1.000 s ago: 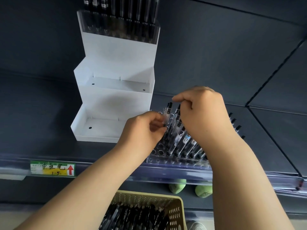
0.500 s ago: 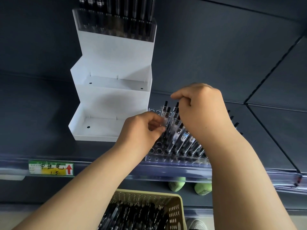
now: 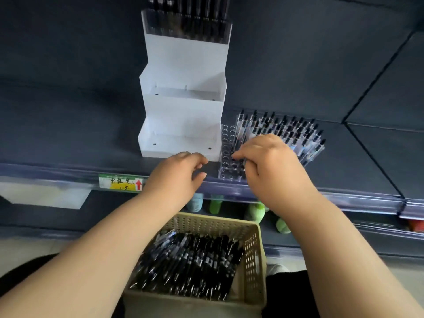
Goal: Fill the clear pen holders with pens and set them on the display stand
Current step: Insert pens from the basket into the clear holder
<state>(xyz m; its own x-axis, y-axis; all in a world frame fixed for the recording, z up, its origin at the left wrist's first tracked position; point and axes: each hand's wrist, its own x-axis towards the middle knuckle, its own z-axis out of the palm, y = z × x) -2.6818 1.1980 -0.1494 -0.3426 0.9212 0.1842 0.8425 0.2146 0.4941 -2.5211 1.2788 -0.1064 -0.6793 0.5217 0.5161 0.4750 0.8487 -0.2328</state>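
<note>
Nearest, bottom centre: beige perforated basket [image 3: 252,244] heaped with loose pens [image 3: 190,262], black and clear, lying every way. Just past it, under the shelf, blurred green bottles [image 3: 215,204]. On the shelf's front rail, left of the hands, green-yellow price label [image 3: 121,182] with a red arrow. Both bare forearms reaching up to the front edge of the dark shelf [image 3: 68,138]. Left hand [image 3: 181,173] over the rail, just beside the bottom step of the stand; grip loosely curled, fingertips apart, holding nothing. Right hand [image 3: 270,164] on the near end of the clear pen holder [image 3: 226,143], index fingertip down at the holes, thumb tucked under; grip mostly hidden by the knuckles, cannot tell whether pinching a pen or only touching. Holder flat on the shelf, just right of the white stepped display stand [image 3: 183,106], touching it or very near. Left two columns of holes open, the rest packed with upright pens [image 3: 286,129], black tops leaning away to the right. Farthest, on the stand's top step, second clear holder [image 3: 185,26] full of dark pens [image 3: 206,8].
</note>
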